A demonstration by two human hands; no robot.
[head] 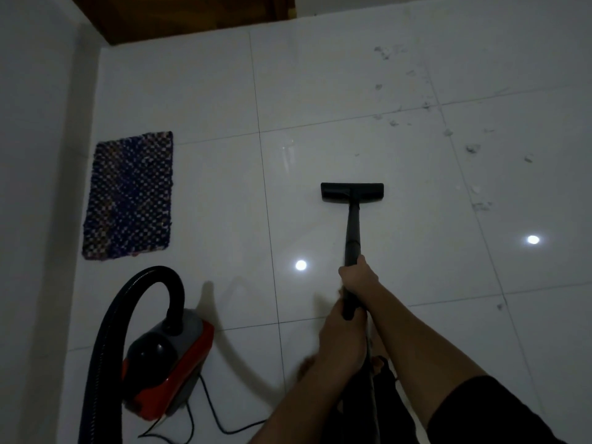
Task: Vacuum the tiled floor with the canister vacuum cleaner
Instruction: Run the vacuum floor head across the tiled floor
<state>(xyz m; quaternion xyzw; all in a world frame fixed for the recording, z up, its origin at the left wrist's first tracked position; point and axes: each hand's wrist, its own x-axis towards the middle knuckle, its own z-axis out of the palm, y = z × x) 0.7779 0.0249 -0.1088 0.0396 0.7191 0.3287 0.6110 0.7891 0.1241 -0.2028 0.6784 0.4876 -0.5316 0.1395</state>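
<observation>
A black vacuum wand [353, 232] runs from my hands to its flat floor nozzle [352, 192], which rests on the white tiled floor [416, 257] at centre. My right hand [358, 277] grips the wand higher along the tube. My left hand [339, 328] grips its lower end, close to my body. The red and grey canister vacuum [166, 360] stands at lower left, and its black ribbed hose [128, 302] arches up and over to the left. Scattered dust and debris [448, 133] lies on the tiles to the upper right of the nozzle.
A blue checkered mat [128, 195] lies by the left wall [35, 187]. A black power cord [205, 411] trails on the floor beside the canister. A brown wooden door [179, 17] is at the top. Ceiling light reflections glare on the tiles.
</observation>
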